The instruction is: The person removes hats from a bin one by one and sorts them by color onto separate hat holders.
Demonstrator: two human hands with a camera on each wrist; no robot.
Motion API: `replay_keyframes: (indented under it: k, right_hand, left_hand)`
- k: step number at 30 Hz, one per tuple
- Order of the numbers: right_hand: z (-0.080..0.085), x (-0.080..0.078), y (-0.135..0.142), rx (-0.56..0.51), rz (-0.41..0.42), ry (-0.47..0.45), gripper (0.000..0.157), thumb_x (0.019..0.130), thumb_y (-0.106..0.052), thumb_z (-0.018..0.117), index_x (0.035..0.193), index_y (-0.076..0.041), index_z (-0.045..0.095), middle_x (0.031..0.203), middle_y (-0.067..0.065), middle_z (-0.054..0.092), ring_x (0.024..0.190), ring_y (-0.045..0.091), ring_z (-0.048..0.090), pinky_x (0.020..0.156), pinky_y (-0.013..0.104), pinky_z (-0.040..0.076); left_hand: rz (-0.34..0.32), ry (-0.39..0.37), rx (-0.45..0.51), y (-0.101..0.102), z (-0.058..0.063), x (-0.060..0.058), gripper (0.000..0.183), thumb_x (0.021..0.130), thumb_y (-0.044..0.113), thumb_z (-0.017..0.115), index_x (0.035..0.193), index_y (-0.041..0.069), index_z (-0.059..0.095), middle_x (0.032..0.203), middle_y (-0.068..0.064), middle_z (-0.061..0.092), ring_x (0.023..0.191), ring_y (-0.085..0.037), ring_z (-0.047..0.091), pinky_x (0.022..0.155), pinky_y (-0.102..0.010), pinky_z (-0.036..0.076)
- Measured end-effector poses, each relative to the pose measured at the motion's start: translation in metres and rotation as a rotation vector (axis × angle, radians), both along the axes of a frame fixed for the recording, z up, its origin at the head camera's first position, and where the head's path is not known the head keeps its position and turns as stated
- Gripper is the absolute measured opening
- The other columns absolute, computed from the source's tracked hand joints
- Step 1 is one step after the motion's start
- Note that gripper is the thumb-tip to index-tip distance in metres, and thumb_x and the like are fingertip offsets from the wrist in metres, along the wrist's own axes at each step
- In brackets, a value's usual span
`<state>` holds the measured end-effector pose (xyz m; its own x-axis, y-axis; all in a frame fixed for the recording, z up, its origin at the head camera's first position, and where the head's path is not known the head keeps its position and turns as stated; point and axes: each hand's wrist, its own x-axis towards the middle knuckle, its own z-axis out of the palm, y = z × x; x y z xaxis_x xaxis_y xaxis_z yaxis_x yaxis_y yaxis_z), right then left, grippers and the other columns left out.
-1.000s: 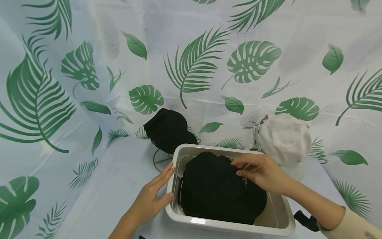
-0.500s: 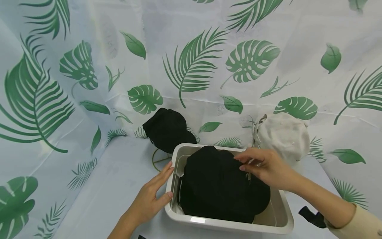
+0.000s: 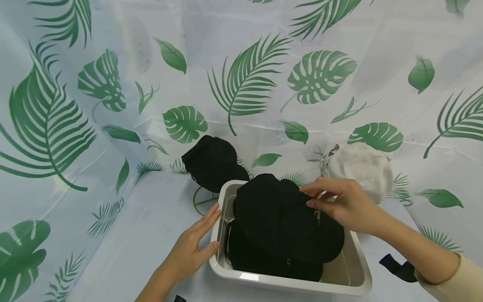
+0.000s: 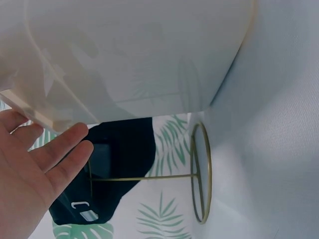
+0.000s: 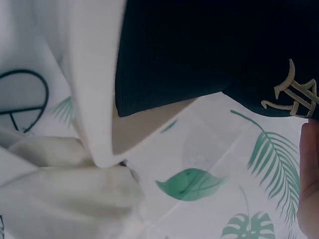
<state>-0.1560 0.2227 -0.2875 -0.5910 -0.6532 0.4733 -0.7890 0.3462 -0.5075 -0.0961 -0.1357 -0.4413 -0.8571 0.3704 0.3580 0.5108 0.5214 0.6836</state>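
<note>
My right hand pinches the crown of a black cap and holds it partly raised in a whitish plastic bin. Gold embroidery marks this cap's front, and its brim fills much of the right wrist view. Beneath it in the bin lies another black cap with small light lettering, largely covered by the first. My left hand rests its straight fingers against the bin's left rim. In the left wrist view those fingers touch the bin's edge.
Behind the bin at left, a black cap sits on a gold wire stand. A cream cap stands at back right. A black strap-like piece lies near my right forearm. Leaf-printed cloth hangs behind.
My right hand has risen and shifted slightly right, lifting the black cap, so more of the cap beneath shows. The left hand has stayed on the rim.
</note>
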Motion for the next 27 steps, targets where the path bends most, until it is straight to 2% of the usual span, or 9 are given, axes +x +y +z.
replay_keyframes:
  k: [5, 13, 19, 27]
  right_hand:
    - [0.008, -0.001, -0.001, -0.022, -0.011, 0.035, 0.051, 0.065, 0.020, 0.073, 0.107, -0.009, 0.069, 0.094, -0.005, 0.068, 0.082, 0.008, 0.064, 0.062, 0.020, 0.054]
    - [0.024, -0.003, 0.001, -0.037, -0.029, 0.091, 0.051, 0.061, 0.024, 0.073, 0.104, -0.004, 0.069, 0.092, 0.001, 0.069, 0.083, 0.007, 0.064, 0.063, 0.019, 0.054]
    - [0.033, -0.011, 0.004, -0.022, -0.096, 0.157, 0.050, 0.061, 0.022, 0.073, 0.103, -0.005, 0.070, 0.092, -0.001, 0.069, 0.082, 0.007, 0.064, 0.063, 0.017, 0.053]
    - [0.047, -0.022, 0.000, -0.030, -0.208, 0.170, 0.043, 0.067, 0.016, 0.074, 0.099, -0.011, 0.072, 0.093, -0.003, 0.069, 0.081, 0.004, 0.063, 0.065, 0.014, 0.052]
  left_hand:
    - [0.014, -0.024, 0.011, 0.000, 0.001, 0.001, 0.065, 0.091, 0.027, 0.057, 0.149, 0.025, 0.030, 0.156, 0.009, 0.019, 0.139, -0.012, 0.026, 0.104, -0.049, 0.035]
    - [0.016, -0.013, 0.006, 0.000, 0.001, 0.001, 0.064, 0.091, 0.027, 0.057, 0.149, 0.023, 0.030, 0.156, 0.008, 0.020, 0.139, -0.013, 0.028, 0.104, -0.048, 0.036]
    - [0.018, -0.023, 0.011, 0.001, 0.003, 0.001, 0.064, 0.091, 0.027, 0.057, 0.149, 0.026, 0.030, 0.156, 0.011, 0.020, 0.139, -0.011, 0.027, 0.104, -0.048, 0.035]
    - [0.021, -0.007, 0.005, 0.001, 0.002, 0.001, 0.065, 0.090, 0.027, 0.057, 0.149, 0.027, 0.030, 0.156, 0.010, 0.020, 0.139, -0.011, 0.027, 0.104, -0.048, 0.035]
